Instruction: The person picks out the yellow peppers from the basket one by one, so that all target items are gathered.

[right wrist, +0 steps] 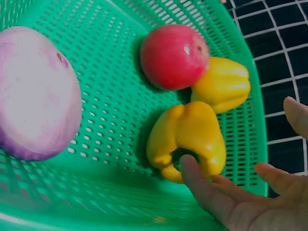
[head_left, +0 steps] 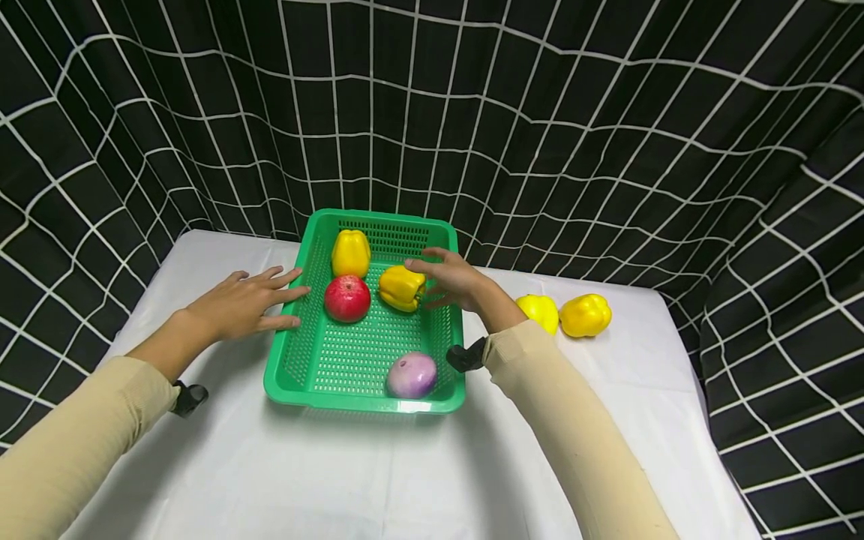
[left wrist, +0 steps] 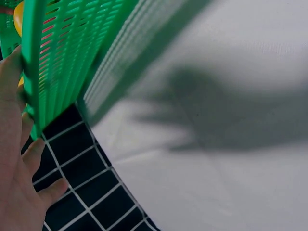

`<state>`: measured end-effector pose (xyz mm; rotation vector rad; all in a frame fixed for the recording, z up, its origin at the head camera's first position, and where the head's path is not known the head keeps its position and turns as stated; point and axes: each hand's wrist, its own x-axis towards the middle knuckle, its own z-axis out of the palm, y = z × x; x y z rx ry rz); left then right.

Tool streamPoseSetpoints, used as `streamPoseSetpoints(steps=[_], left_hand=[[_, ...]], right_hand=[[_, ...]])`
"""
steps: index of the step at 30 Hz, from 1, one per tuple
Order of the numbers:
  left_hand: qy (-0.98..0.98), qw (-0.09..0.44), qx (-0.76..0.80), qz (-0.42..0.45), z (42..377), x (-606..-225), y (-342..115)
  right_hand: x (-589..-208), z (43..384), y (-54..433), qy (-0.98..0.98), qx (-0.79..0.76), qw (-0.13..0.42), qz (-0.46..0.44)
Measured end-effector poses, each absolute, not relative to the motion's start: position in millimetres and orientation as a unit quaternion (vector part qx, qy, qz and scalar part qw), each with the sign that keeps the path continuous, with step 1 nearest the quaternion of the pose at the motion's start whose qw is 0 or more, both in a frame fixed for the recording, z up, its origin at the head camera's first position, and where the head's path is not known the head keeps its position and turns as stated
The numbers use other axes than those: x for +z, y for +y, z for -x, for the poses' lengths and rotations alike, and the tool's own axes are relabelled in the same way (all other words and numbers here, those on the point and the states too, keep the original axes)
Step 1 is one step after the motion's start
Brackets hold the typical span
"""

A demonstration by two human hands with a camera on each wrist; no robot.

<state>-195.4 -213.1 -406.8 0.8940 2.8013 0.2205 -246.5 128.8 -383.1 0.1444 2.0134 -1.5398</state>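
Observation:
A green plastic basket (head_left: pixel 351 405) with perforated walls stands on the table. Over its left rim lies my left hand (head_left: pixel 246 304), fingers spread and straight; some fingers touch the rim in the left wrist view. My right hand (head_left: pixel 455 279) reaches inside at the right, fingers apart, beside a yellow bell pepper (head_left: pixel 400 288). In the right wrist view one fingertip overlaps the pepper's stem end (right wrist: pixel 175 161), with no grip around it. Another yellow bell pepper (head_left: pixel 351 253) and a red round fruit (head_left: pixel 347 298) lie at the basket's left. A purple-and-white round vegetable (head_left: pixel 412 375) sits at the front right.
Right of the basket, a yellow bell pepper (head_left: pixel 586 315) lies on the white table (head_left: pixel 324 480). Next to it a lighter yellow item (head_left: pixel 538 310) is partly hidden by the right forearm. Black cloth with a white grid (head_left: pixel 418 97) hangs behind and at the sides.

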Motion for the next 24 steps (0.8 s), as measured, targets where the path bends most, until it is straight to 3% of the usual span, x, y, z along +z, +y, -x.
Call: streamPoseSetpoints(steps=[24], left_hand=[[0.947,0.096,0.080,-0.297,195,-409,-214]], right_hand=[[-411,250,103,0.770,-0.555,0.289,-0.121]])
